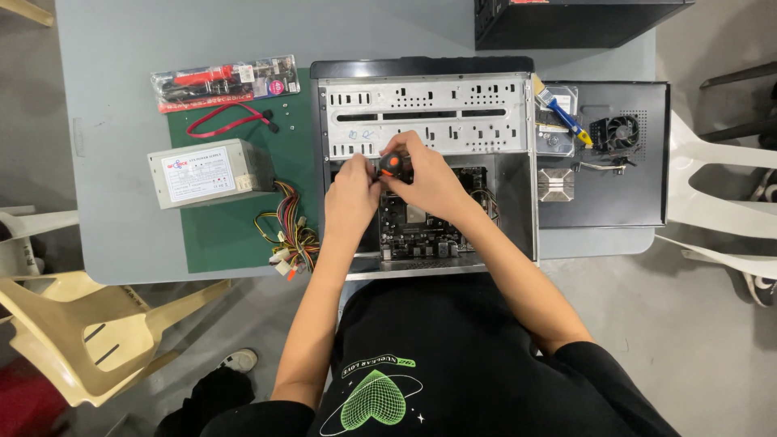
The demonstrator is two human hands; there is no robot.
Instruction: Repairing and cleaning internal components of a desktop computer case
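- View from above, looking down at a person in a black shirt seated at a grey table (121,97).
- An open desktop computer case (425,105) lies on its side at the centre of the table, its metal drive frame toward 12 o'clock and its motherboard (421,235) toward 6 o'clock, nearest the person.
- Both hands meet over the case, just above the motherboard.
- The right hand (429,182) is curled around a screwdriver with a black and orange handle (392,166), gripping it from the 3 o'clock side; the handle's orange end faces the camera.
- The left hand (352,194) is closed loosely at the 9 o'clock side of the handle, fingertips touching it or the shaft below; which one cannot be told.
- The screwdriver's tip is hidden beneath the hands.
- At 9 o'clock from the case, a grey power supply unit (206,171) sits on a green mat (235,235), with its bundle of coloured cables (287,235) spilling toward 5 o'clock of it.
- At 10 o'clock, a red cable (227,121) lies on the mat, and beyond it a packaged tool set (225,82).
- At 3 o'clock, the case's black side panel (639,178) lies flat, carrying a cooling fan (615,131), a metal heatsink (556,184) and a blue-handled brush (565,117).
- A second black case (566,20) stands at 1 o'clock, at the table's far edge.
- Cream plastic chairs (73,324) stand at 8 o'clock on the floor.
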